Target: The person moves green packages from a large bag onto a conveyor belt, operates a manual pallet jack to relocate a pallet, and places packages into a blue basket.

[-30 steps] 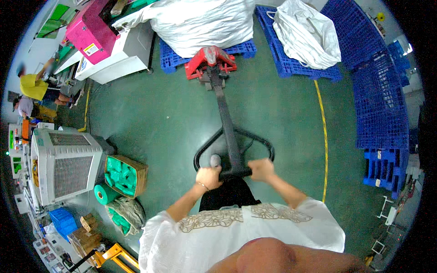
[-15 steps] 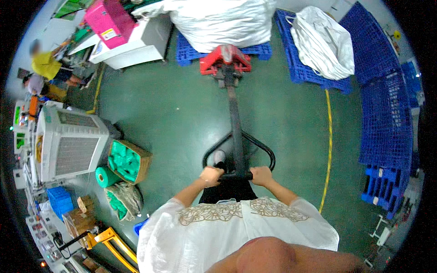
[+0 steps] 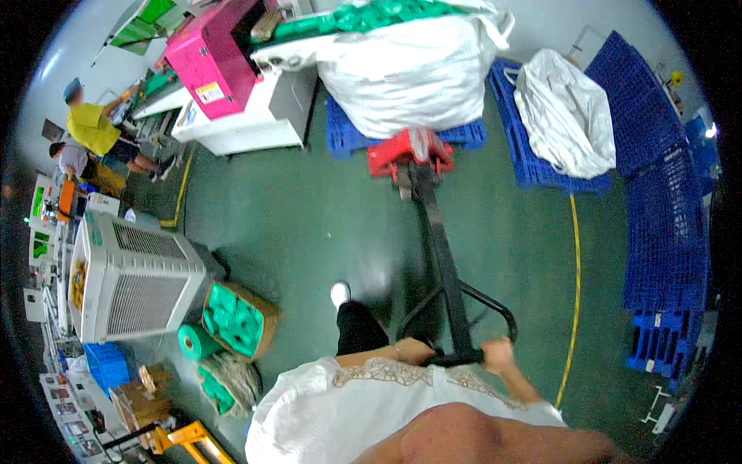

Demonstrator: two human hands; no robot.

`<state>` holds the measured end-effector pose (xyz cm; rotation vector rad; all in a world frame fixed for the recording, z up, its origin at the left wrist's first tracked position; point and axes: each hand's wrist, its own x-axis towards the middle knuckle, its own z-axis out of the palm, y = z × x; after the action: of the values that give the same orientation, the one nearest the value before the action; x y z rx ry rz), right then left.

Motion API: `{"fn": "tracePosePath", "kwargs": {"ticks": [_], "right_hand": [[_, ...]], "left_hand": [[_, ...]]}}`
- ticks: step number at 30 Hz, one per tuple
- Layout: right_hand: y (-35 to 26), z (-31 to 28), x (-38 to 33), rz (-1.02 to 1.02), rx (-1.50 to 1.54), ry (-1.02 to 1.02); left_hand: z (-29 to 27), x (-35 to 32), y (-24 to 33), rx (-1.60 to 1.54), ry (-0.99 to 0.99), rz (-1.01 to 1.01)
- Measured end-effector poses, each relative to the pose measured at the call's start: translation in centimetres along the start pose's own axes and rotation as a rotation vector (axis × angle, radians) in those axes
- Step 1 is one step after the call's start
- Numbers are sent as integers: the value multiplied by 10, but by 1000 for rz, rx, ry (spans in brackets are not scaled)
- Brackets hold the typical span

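Note:
Both my hands grip the black handle of a red pallet jack (image 3: 457,309), close to my body. My left hand (image 3: 415,351) is closed around the handle's left end, and my right hand (image 3: 498,355) around its right end. The shaft slants away and to the left, up to the red jack head (image 3: 411,152). That head stands against a blue pallet (image 3: 345,138), with its forks hidden from view. On the pallet rests a big white woven bulk bag (image 3: 402,85), heaped with green pieces (image 3: 371,15) at its top.
Right of the load, another blue pallet (image 3: 533,166) carries a slack white bag (image 3: 568,116). Blue pallets (image 3: 665,224) stand along the right side. At left are a white air cooler (image 3: 147,278), a carton (image 3: 267,329) of green material, a green roll (image 3: 195,342), and two people beyond.
The handle has come closer to me and swung to the right, with both hands still on it. My left foot now shows out to the left. The view has shifted, revealing the bag's green top.

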<state>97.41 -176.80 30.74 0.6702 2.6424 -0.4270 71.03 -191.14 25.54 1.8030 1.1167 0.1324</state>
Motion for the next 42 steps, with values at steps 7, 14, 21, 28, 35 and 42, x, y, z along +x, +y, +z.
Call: {"fn": "tracePosePath", "kwargs": {"ticks": [7, 14, 21, 28, 35, 42], "right_hand": [[-7, -246, 112, 356, -198, 1107], [51, -426, 317, 276, -139, 1400], [120, -511, 452, 323, -134, 1322], [115, -513, 458, 742, 329, 1187], [75, -542, 472, 1018, 292, 950], [36, -568, 446, 1220, 422, 699]], "left_hand": [[-294, -104, -87, -12, 727, 380], [-570, -243, -348, 313, 873, -334], [-831, -269, -561, 299, 942, -663], [-958, -238, -700, 395, 1079, -420], [-1146, -154, -827, 422, 1233, -703], [-1190, -109, -858, 405, 930, -1130]]}}
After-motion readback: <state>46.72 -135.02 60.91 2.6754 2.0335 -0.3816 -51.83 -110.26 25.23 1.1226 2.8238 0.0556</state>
